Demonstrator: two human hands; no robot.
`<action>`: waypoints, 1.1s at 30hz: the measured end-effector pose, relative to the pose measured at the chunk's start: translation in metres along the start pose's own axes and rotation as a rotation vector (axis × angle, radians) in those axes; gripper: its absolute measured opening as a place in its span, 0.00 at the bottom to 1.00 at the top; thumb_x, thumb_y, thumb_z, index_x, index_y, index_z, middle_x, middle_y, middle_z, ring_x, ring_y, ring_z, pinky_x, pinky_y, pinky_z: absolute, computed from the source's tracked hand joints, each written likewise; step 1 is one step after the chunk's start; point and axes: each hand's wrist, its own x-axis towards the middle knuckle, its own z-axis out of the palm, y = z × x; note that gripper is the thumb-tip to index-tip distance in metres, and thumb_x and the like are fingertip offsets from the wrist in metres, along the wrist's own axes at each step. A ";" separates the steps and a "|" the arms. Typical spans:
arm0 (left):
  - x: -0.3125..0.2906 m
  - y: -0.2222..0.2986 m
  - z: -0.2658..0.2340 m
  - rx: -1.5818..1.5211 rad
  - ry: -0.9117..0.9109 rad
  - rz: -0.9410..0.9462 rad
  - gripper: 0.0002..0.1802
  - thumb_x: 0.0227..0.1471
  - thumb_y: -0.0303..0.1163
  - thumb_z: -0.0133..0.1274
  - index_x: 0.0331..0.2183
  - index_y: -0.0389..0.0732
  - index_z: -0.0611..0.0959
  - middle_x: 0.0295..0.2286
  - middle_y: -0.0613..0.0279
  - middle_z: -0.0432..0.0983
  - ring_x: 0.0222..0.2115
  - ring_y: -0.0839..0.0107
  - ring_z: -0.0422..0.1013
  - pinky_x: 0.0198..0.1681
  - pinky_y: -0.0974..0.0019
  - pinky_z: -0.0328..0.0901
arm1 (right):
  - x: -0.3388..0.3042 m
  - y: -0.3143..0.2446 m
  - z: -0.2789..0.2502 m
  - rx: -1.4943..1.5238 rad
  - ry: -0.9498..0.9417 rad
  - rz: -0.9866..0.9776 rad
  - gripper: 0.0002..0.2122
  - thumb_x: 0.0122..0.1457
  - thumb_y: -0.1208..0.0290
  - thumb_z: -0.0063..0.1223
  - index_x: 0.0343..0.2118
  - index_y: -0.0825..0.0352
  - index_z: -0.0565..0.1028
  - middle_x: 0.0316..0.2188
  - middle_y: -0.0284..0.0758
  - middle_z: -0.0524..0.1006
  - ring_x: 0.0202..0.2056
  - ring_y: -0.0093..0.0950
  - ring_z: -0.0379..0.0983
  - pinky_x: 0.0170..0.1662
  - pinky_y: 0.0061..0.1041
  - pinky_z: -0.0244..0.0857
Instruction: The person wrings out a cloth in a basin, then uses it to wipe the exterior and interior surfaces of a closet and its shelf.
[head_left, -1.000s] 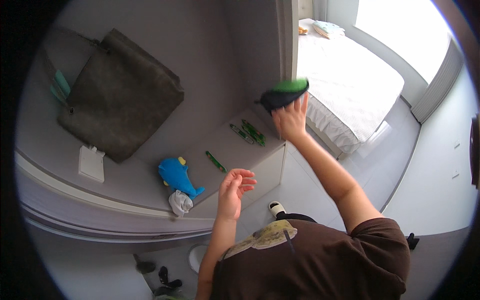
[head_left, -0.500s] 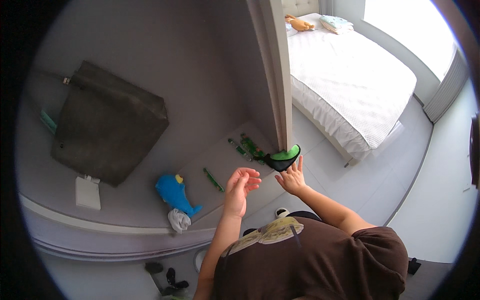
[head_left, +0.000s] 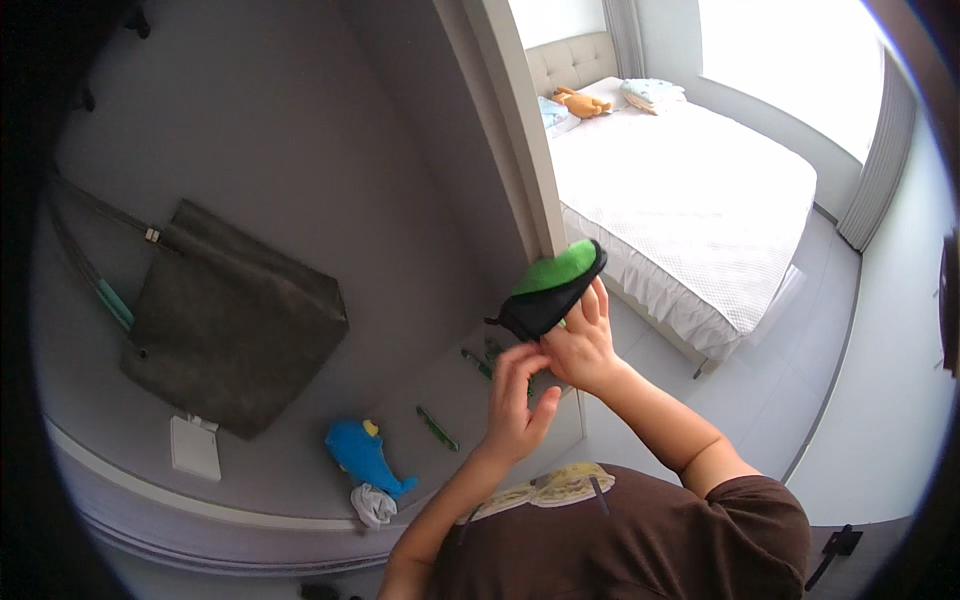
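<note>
Both hands have closed in on each other since half a second back: the left hand (head_left: 517,412) has come across to meet the right hand (head_left: 583,350), its fingertips at or just beside the right thumb. From where I stand, the right hand holds a green-and-black pouch (head_left: 548,298), fingers stretched along and partly behind its black side; how tight that hold is, I can't tell. Left fingers curl loosely, thumb well out, with nothing clearly in them. The pouch is up in front of the alcove's side panel (head_left: 528,150), just past the right fingertips, long axis slanting from a small black tab at the lower left to a rounded end at the upper right. So the right hand is nearer its body, while the left lies just below the tabbed end. Beyond, a slim green stick (head_left: 438,430) and more green pieces rest on the ledge (head_left: 462,395), a blue plush toy (head_left: 365,455) further left, and a white bed (head_left: 690,200) stands past the panel.
</note>
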 end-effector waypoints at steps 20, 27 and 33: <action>0.182 0.040 -0.043 0.683 0.416 0.509 0.20 0.46 0.35 0.54 0.39 0.35 0.69 0.41 0.40 0.60 0.41 0.45 0.60 0.45 0.46 0.57 | 0.086 0.016 0.007 0.538 0.671 0.168 0.20 0.49 0.82 0.47 0.47 0.70 0.60 0.48 0.49 0.61 0.51 0.40 0.58 0.56 0.38 0.51; 0.237 0.059 -0.066 0.701 0.480 0.540 0.27 0.53 0.39 0.47 0.47 0.27 0.62 0.42 0.28 0.56 0.40 0.36 0.59 0.45 0.44 0.56 | 0.080 0.008 0.012 0.374 0.304 0.262 0.28 0.51 0.81 0.48 0.56 0.70 0.56 0.55 0.54 0.60 0.50 0.51 0.65 0.50 0.38 0.64; 0.305 0.107 -0.108 0.655 0.457 0.623 0.25 0.58 0.36 0.40 0.52 0.30 0.60 0.46 0.30 0.55 0.45 0.39 0.57 0.51 0.46 0.53 | 0.103 -0.004 -0.006 -0.083 0.224 0.024 0.30 0.45 0.78 0.51 0.56 0.70 0.62 0.60 0.46 0.57 0.61 0.44 0.54 0.62 0.45 0.46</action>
